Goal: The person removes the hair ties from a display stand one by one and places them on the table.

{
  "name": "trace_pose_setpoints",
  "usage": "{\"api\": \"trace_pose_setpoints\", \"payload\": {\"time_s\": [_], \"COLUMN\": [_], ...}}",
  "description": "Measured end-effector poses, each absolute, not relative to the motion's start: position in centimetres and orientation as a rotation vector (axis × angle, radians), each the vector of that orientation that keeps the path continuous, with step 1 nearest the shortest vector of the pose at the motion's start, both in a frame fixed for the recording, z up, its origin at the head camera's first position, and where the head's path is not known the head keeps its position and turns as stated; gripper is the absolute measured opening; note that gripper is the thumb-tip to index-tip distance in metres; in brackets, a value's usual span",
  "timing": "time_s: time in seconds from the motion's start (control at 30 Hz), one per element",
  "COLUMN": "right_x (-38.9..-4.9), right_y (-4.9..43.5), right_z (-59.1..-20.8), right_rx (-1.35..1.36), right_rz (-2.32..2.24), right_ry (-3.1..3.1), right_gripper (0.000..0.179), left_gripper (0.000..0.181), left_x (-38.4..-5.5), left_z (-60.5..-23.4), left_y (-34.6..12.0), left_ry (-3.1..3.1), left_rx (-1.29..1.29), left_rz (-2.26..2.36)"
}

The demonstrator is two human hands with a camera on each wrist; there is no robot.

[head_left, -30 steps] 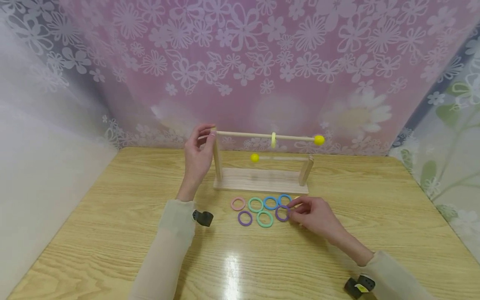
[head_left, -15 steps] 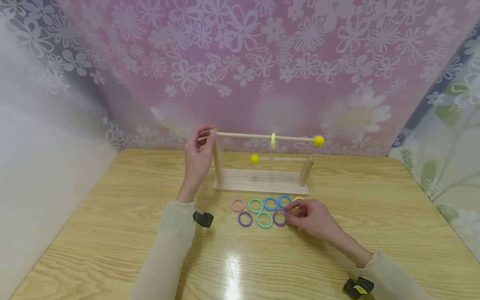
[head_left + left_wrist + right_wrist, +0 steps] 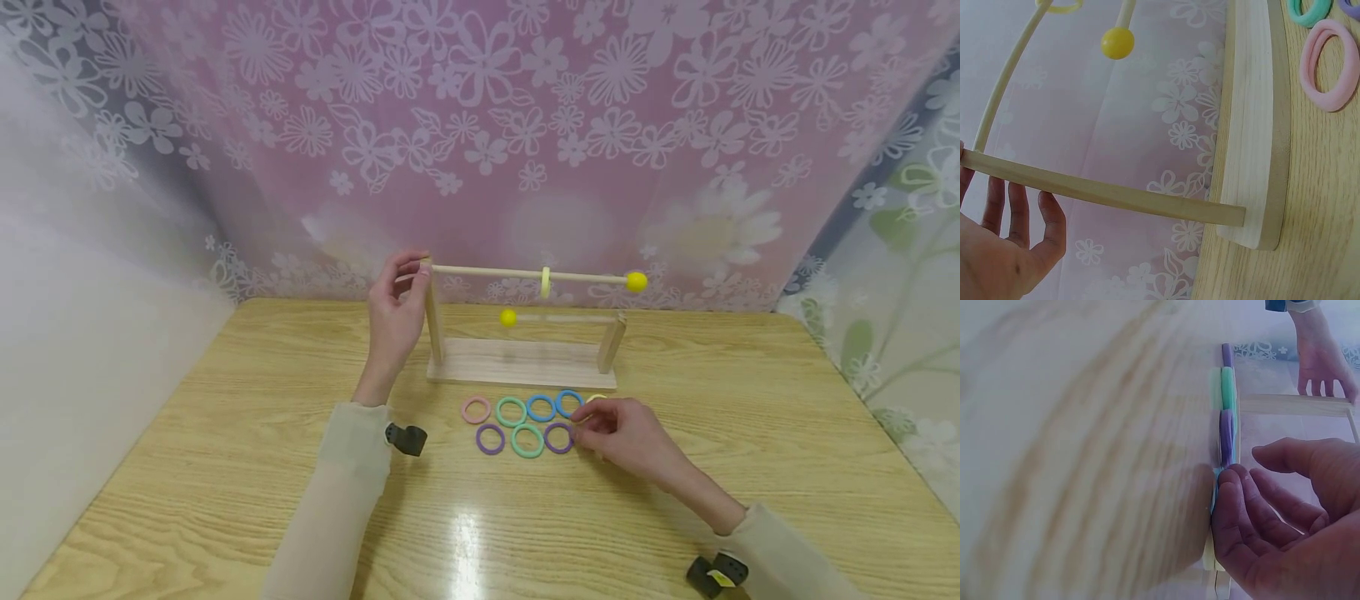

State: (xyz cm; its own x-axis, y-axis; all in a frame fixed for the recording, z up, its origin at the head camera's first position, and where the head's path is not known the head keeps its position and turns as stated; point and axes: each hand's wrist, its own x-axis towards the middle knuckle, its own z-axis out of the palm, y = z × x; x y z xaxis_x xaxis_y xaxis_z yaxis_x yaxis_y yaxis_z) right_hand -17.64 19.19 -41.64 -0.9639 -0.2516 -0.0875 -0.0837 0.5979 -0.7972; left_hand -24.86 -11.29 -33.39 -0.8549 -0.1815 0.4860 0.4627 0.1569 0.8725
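Note:
My left hand (image 3: 397, 296) grips the top of the tall post of a wooden stand (image 3: 517, 360), its fingers behind the post in the left wrist view. A pale yellow hair tie (image 3: 545, 282) hangs on the upper rod, which ends in a yellow ball (image 3: 636, 282). My right hand (image 3: 630, 435) is low over the table, fingertips right at the edge of a purple hair tie (image 3: 547, 450). Its thumb stands apart from the fingers in the right wrist view. A blue hair tie (image 3: 569, 392) lies just beyond; a yellow one (image 3: 596, 397) is mostly hidden behind this hand.
Several hair ties lie in two rows before the stand: pink (image 3: 464, 412), green (image 3: 512, 398), another blue (image 3: 542, 396), a second purple (image 3: 490, 452) and a second green (image 3: 527, 456). The lower rod's yellow ball (image 3: 507, 317) points left. A floral curtain (image 3: 480, 183) hangs behind the table.
The purple hair tie by my right hand has shifted toward me and slightly left, away from the blue one, and my right fingers have moved a little with it. My left hand keeps its place.

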Motion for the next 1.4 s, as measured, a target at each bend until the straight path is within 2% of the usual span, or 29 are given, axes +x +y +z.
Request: {"api": "trace_pose_setpoints", "payload": {"time_s": [1.03, 1.4], "right_x": [-18.9, -19.5], "right_y": [19.0, 18.8], "right_z": [-40.1, -39.4], "right_rx": [-0.384, -0.299], "right_rz": [-1.480, -1.580], "right_ry": [2.981, 2.975], "right_gripper": [0.020, 0.024], "left_gripper": [0.029, 0.026], "left_x": [-24.8, -24.8], "left_z": [-33.4, -33.3], "left_y": [-11.4, -11.2], "left_ry": [-1.956, -1.941], "left_rx": [-0.266, -0.274], "left_rz": [-1.757, -1.764]}}
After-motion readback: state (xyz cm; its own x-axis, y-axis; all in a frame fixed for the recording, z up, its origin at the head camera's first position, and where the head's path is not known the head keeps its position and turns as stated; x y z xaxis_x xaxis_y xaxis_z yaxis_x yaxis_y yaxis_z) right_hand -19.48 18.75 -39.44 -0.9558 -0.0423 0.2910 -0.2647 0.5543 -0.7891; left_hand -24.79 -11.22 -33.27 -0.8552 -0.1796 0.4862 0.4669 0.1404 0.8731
